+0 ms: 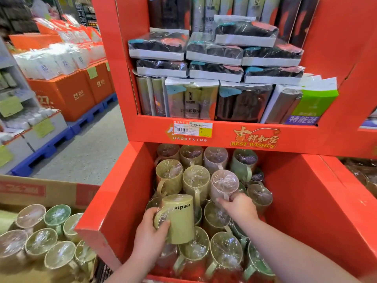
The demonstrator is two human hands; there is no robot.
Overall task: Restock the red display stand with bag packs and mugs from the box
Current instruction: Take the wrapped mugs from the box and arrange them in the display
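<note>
Listing the stock as we see it from the head view.

Item 1: olive mug (180,218), film-wrapped, printed "concise", which reads upside down to us. Our left hand (150,236) grasps it, fingers curled round the handle side, and holds it over the lower bin of the red display stand (120,203).

Item 2: pale pink mug (224,183), film over its mouth, tilted toward us among the bin's rows. Our right hand (239,207) grips it at the lower edge by the handle.

Item 3: bin mugs (195,180), olive, green and pink, all wrapped, packed close and touching one another.

Item 4: bag packs (215,55), dark rolls in clear wrap, stacked flat in layers on the upper shelf, above upright packs behind the front lip.

Item 5: price label (192,129), stuck on that lip.

Item 6: cardboard box (51,192), at our lower left beside the stand, holding more wrapped mugs (40,238).
</note>
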